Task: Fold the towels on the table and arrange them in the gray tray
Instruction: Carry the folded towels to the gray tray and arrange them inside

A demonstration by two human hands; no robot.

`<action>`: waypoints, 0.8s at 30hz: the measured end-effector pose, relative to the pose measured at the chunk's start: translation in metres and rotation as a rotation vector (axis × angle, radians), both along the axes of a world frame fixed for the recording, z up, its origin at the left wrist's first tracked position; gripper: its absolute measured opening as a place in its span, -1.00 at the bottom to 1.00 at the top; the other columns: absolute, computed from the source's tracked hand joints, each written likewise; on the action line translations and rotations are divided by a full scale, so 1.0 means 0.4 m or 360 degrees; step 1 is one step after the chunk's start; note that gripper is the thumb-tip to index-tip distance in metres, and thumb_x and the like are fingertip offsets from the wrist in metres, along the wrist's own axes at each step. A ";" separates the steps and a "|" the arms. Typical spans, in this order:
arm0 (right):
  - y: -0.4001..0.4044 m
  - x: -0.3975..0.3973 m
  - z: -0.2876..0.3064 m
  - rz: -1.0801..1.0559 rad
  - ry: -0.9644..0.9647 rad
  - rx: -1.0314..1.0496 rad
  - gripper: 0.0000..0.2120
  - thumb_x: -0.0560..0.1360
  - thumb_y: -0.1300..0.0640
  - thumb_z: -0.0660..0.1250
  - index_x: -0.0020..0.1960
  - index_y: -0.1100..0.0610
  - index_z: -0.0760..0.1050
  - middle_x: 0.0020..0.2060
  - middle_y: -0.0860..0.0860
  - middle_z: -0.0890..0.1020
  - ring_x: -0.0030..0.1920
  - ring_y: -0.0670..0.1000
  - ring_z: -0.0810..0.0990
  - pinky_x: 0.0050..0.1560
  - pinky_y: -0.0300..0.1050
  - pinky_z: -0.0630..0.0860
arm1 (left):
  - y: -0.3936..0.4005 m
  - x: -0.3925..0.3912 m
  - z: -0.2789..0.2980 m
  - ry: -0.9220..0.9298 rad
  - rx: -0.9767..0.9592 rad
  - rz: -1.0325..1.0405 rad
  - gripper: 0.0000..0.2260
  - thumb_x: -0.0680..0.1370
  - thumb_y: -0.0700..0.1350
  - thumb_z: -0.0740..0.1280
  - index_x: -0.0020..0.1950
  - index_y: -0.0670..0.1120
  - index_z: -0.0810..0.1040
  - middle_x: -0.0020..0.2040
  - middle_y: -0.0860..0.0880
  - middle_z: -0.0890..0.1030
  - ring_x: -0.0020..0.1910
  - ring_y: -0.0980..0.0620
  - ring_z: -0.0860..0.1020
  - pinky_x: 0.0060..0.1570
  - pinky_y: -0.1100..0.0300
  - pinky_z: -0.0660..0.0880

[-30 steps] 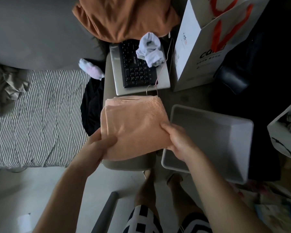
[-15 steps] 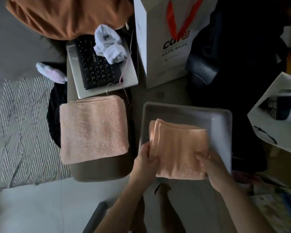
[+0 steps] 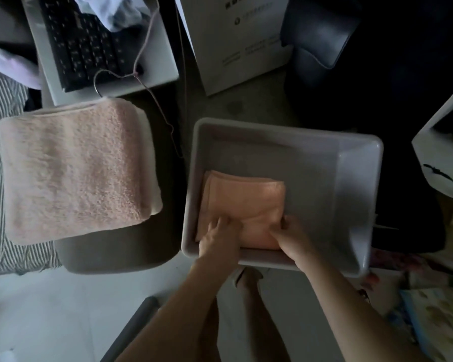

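The left hand (image 3: 219, 237) and the right hand (image 3: 289, 235) were both down inside the gray tray (image 3: 351, 205), side by side with a small gap between them. Both bare arms reached in over the near wall of the tray, from the bottom of the view. The left hand lay on the near left part of the folded peach towel (image 3: 246, 199), with its fingers bent a little and pressing down into the cloth. The right hand was at the near right corner of that towel, and its fingers curled around the edge and held it. The towel lay flat on the floor of the tray, in the near left corner, close to the left wall and the near wall. The far part and the right part of the tray floor showed bare gray. To the left of the tray, well apart from it, a bigger folded pink towel (image 3: 76, 171) sat on the table (image 3: 110, 254). Behind that towel was a laptop (image 3: 102, 45) with black keys and a white cloth on it. A white paper bag (image 3: 233, 40) stood behind the tray.
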State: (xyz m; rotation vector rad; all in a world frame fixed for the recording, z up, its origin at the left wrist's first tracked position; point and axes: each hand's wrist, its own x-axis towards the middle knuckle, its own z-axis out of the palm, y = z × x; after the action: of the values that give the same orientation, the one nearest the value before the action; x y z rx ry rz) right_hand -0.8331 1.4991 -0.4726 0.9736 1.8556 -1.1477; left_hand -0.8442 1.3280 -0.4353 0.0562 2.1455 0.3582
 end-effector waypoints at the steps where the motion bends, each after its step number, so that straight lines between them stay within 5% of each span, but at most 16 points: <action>1: -0.003 -0.009 -0.007 -0.0006 -0.0031 -0.0026 -0.74 0.51 0.10 0.37 0.11 0.25 0.52 -0.03 0.17 0.63 0.02 0.18 0.61 -0.06 -0.03 0.47 | -0.007 -0.007 -0.015 0.0014 -0.0020 -0.0076 -0.54 0.56 -0.24 0.22 0.42 0.10 0.38 0.41 -0.03 0.29 0.38 -0.12 0.33 0.22 -0.04 0.47; 4: -0.013 -0.040 -0.021 -0.0069 -0.0057 -0.0029 -0.59 0.49 0.03 0.44 0.26 0.17 0.48 0.10 0.09 0.61 0.05 0.08 0.59 0.07 -0.01 0.53 | -0.011 -0.017 -0.045 0.0115 -0.0093 -0.0266 -0.61 0.60 -0.16 0.20 0.42 0.09 0.38 0.38 -0.08 0.31 0.38 -0.16 0.36 0.22 -0.06 0.47; 10: 0.006 -0.047 -0.016 -0.0229 0.0167 -0.0064 -0.66 0.46 0.15 0.39 0.22 0.07 0.48 0.03 0.03 0.65 0.03 0.07 0.64 0.05 0.10 0.61 | -0.019 -0.024 -0.063 0.0420 -0.0063 -0.0253 -0.61 0.54 -0.18 0.25 0.35 0.08 0.40 0.30 -0.05 0.38 0.28 -0.13 0.41 0.16 0.00 0.46; 14: 0.009 -0.028 -0.033 0.0050 0.0149 -0.0037 -0.73 0.47 0.21 0.36 0.16 0.08 0.52 0.00 0.03 0.65 0.06 0.09 0.62 0.05 -0.01 0.57 | -0.020 -0.046 -0.076 0.0166 -0.0148 -0.0283 -0.73 0.58 -0.12 0.21 0.26 0.06 0.48 0.31 -0.04 0.44 0.28 -0.14 0.46 0.06 -0.01 0.49; 17: 0.002 -0.046 -0.047 0.0164 0.0170 -0.0047 -0.82 0.52 0.07 0.31 0.12 0.04 0.53 -0.02 -0.01 0.65 0.03 0.04 0.62 0.01 -0.04 0.54 | -0.010 -0.067 -0.075 0.0318 -0.0021 -0.0169 -0.80 0.59 -0.07 0.21 0.18 0.05 0.54 0.22 -0.03 0.49 0.17 -0.12 0.49 -0.01 0.04 0.46; 20: 0.004 -0.065 -0.062 0.0214 0.0118 -0.0153 -0.76 0.51 -0.03 0.35 0.14 0.04 0.53 -0.01 0.01 0.66 0.00 0.04 0.62 0.07 0.03 0.55 | 0.006 -0.074 -0.083 0.0572 0.0125 -0.0243 -0.69 0.52 -0.09 0.31 0.27 0.08 0.50 0.29 0.00 0.43 0.23 -0.07 0.42 0.10 0.05 0.47; 24: 0.036 -0.070 -0.071 -0.0146 0.0153 -0.0002 -0.88 0.48 0.09 0.37 0.01 0.05 0.54 -0.10 0.05 0.66 -0.10 0.04 0.63 -0.01 0.11 0.59 | 0.019 -0.080 -0.102 0.0484 0.0019 -0.0259 -0.47 0.50 -0.08 0.34 0.44 0.19 0.29 0.50 0.03 0.16 0.40 -0.05 0.25 0.21 0.03 0.45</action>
State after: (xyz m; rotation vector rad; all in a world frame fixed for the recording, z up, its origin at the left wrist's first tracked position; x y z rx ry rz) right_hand -0.8611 1.5134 -0.5011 1.0283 1.9023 -1.2700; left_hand -0.8762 1.3355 -0.4761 0.3079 2.4186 0.2808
